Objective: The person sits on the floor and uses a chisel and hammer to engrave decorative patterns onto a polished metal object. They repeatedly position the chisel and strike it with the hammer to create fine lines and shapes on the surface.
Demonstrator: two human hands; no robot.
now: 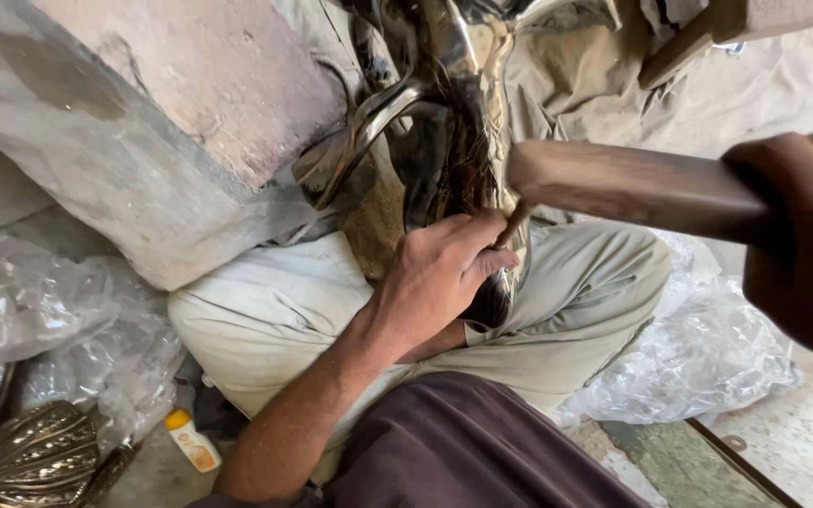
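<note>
Large polished silver-coloured curved metal vessel (454,113) stands centre-far, over the lap; mirror-smooth surface, no worked marks discernible, so chasing judged early. Wooden mallet (628,183), right, gripped in closed right hand (802,235). Left hand (439,273) fingers pinch thin brown punch (516,224) against vessel

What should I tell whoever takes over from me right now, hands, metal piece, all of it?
Left hand: pinches a thin punch against the shiny metal piece, which stands between the knees.
Right hand: grips a wooden mallet, its head close above the punch.
Nearby: stone block at left, plastic sheeting on both sides, a small bottle and an embossed metal item on the floor at lower left.
Done: cannot tell; no worked marks show clearly.
Left: the punching appears under way.
</note>
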